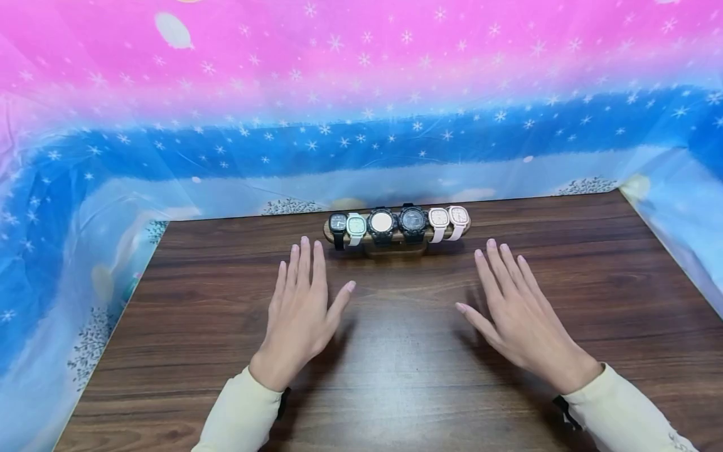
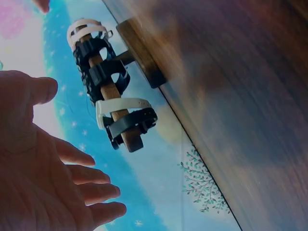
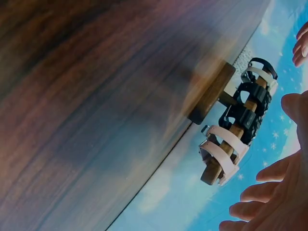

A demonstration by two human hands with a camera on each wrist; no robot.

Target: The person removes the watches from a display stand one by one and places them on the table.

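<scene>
Several wristwatches hang in a row on a wooden watch stand [image 1: 395,250] near the table's back edge. From the left come a black square watch [image 1: 338,223], a mint-green one [image 1: 356,225], a large black watch with a pale, shiny dial [image 1: 382,222], another large black watch [image 1: 413,220], and two pale pink ones, the outer pink watch [image 1: 458,216] at the right end. My left hand [image 1: 302,307] is held over the table, left and in front of the stand, fingers straight and thumb spread. On the other side my right hand [image 1: 516,314] mirrors it. Neither holds anything.
The brown wood-grain table [image 1: 390,351] ends at a straight back edge just behind the stand. A pink and blue snowflake cloth [image 1: 361,144] hangs behind it and wraps round both sides. Dark straps show at both sleeve cuffs.
</scene>
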